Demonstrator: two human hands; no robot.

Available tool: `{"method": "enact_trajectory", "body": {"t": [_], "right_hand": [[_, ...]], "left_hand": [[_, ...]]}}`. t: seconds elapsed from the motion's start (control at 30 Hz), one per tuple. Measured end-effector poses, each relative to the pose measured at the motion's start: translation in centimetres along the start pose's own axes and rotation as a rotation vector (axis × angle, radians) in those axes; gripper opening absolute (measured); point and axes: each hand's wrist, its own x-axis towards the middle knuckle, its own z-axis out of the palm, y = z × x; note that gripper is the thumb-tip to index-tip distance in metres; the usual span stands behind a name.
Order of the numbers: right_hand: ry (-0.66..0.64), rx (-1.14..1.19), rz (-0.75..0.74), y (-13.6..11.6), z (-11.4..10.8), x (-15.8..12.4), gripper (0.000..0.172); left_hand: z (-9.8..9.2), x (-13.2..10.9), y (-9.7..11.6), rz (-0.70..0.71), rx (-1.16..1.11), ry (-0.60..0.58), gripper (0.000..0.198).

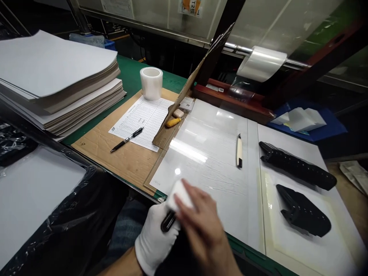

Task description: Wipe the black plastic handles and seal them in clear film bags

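Observation:
My left hand (158,234), in a white glove, is closed around a black glossy piece (168,220), most of which is hidden by my fingers. My bare right hand (202,218) presses against it from the right, somewhat blurred. Between its fingers is a white wad (181,193) that looks like cloth or a soft pad. Both hands are together over the front edge of a clear plate (198,165) with white sheet under it. On the right lie two black perforated parts, a longer one (299,165) and a shorter one (304,211).
A cream-handled cutter (239,151) lies on the plate. To the left are a pen (127,140), a printed form (135,119), a tape roll (151,84) and stacked white sheets (57,65). Upright cardboard (186,88) stands behind. A film roll (262,63) hangs on a rod.

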Motion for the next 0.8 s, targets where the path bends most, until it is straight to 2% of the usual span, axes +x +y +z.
{"method": "enact_trajectory", "body": {"t": [0.07, 0.17, 0.3, 0.37, 0.43, 0.5, 0.57, 0.63, 0.7, 0.73, 0.8], "right_hand": [[-0.001, 0.032, 0.073, 0.0, 0.0, 0.2, 0.052], [0.034, 0.044, 0.016, -0.1, 0.0, 0.3, 0.051], [0.015, 0.102, 0.147, 0.0, -0.1, 0.1, 0.054], [0.017, 0.131, 0.122, 0.1, 0.1, 0.8, 0.054], [0.000, 0.207, 0.142, 0.5, 0.4, 2.7, 0.046], [-0.014, 0.332, 0.286, 1.5, 0.1, 5.8, 0.035], [0.008, 0.422, 0.395, 2.7, -0.8, 8.8, 0.036], [0.070, 0.420, 0.405, 3.4, -2.0, 10.2, 0.038], [0.201, 0.360, 0.401, 3.2, -2.7, 8.9, 0.034], [0.291, 0.326, 0.407, 2.9, -2.5, 6.9, 0.031], [0.512, 0.253, 0.424, 2.2, -1.3, 1.1, 0.023]], "left_hand": [[0.0, -0.2, -0.5, 0.070, -0.097, -0.048, 0.035], [0.0, -0.3, -1.3, 0.135, -0.210, -0.086, 0.031], [-0.4, -0.1, -1.5, 0.123, -0.139, -0.044, 0.035], [-0.9, -0.1, -1.5, 0.116, -0.134, -0.062, 0.040], [-1.4, -0.3, -1.5, 0.113, -0.124, -0.061, 0.041], [-1.8, -0.6, -1.4, 0.118, -0.093, -0.024, 0.039], [-2.3, -0.8, -1.2, 0.147, -0.088, 0.018, 0.037], [-2.6, -0.7, -0.7, 0.169, -0.106, 0.036, 0.037], [-2.7, -0.4, -0.1, 0.155, -0.129, 0.036, 0.037], [-2.6, -0.2, 0.2, 0.137, -0.143, 0.028, 0.037], [-2.1, 0.1, 0.8, 0.072, -0.200, 0.007, 0.038]]}}
